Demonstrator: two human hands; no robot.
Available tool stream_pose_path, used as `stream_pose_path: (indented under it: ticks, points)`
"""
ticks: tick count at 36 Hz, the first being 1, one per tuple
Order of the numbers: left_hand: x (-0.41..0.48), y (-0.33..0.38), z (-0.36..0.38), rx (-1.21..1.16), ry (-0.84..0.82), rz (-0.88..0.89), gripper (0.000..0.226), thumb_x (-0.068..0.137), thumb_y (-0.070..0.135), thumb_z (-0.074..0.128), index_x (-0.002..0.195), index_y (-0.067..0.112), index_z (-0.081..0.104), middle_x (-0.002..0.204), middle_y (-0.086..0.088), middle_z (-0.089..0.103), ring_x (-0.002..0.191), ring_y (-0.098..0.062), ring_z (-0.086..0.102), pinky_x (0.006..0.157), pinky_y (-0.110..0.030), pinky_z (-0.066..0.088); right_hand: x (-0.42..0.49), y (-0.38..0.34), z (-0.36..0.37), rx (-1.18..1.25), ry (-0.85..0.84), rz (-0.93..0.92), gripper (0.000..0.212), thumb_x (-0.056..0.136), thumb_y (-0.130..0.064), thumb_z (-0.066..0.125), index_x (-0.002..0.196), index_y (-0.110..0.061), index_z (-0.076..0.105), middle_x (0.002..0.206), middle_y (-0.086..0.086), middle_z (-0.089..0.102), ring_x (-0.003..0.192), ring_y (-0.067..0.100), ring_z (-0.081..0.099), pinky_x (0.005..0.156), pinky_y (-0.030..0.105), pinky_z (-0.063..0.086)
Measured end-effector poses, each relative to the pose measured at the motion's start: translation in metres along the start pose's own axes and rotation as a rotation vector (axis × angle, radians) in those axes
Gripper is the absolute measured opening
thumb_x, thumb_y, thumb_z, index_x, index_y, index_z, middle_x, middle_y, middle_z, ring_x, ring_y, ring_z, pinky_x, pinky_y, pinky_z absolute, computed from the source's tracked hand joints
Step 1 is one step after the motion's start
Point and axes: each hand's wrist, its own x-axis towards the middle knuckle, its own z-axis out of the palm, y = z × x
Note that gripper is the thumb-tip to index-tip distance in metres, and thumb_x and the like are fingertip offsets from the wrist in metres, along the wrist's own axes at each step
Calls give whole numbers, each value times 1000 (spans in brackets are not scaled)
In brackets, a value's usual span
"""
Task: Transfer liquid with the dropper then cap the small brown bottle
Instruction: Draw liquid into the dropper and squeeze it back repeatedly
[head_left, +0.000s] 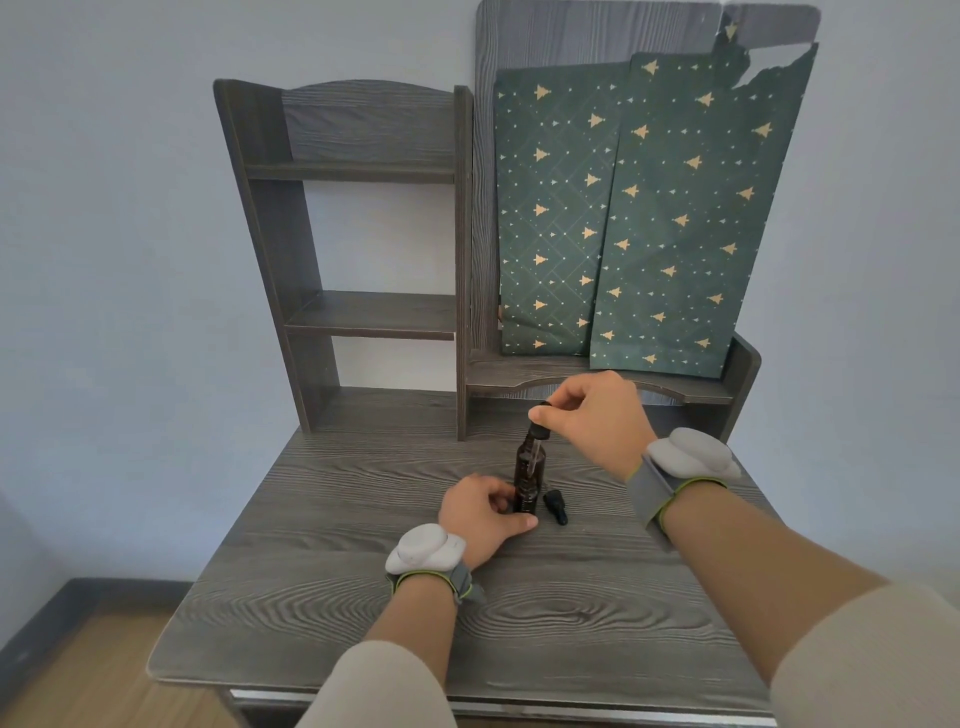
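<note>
We see a big grey wooden desk (322, 639), and its near edge is cut off at the bottom. At its back stands a shelf unit (275, 249) of the same wood. Two green paper bags (660, 218) with little gold trees lean upright on the low ledge to the right, and the top of one looks torn. Both our arms reach in from below, and the sleeves run out of view. Our left hand (480, 512) sits low on the desk with its fingers curled round the bottom of the small brown bottle (530, 462), hiding that part. Our right hand (597, 415) hangs above it, palm down, pinching the black rubber top of the dropper (535, 434) between thumb and fingers. The bottle stands straight up near the middle of the desk, mouth up. The dropper points down, a bit tilted, with its glass tube at the bottle's neck. We cannot tell how far in it goes. A small black cap (555, 506) lies on its side just right of the bottle.
</note>
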Motion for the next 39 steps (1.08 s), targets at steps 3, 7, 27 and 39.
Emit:
stream_pose_path:
  ticks: [3,7,27,39]
  points:
    - [0,0,0,0,3,-5,33,65,41,80,93,25,73,78,7,57,70,-8,51,72,-26,45,0,-1,0,11,0,5,19,74,-32,76,73,-12,75,64,-2,64,65,12,57,70,26,47]
    - [0,1,0,-3,4,-7,33,65,41,80,92,24,72,78,6,57,70,-8,51,72,-26,45,1,1,1,16,-14,7,19,75,-30,76,75,-11,74,63,-3,62,63,10,54,65,24,43]
    - [-2,2,-1,-20,-2,-11,31,67,37,80,94,23,72,73,9,53,66,-6,48,61,-18,37,2,2,4,-3,-11,-3,21,74,-32,77,76,-11,74,71,0,68,71,14,60,72,28,50]
    - [0,-1,1,-6,14,1,31,65,41,80,91,25,73,77,7,56,69,-7,50,62,-19,38,2,2,2,36,-10,15,20,74,-33,76,74,-13,75,67,-3,66,66,8,57,69,25,48]
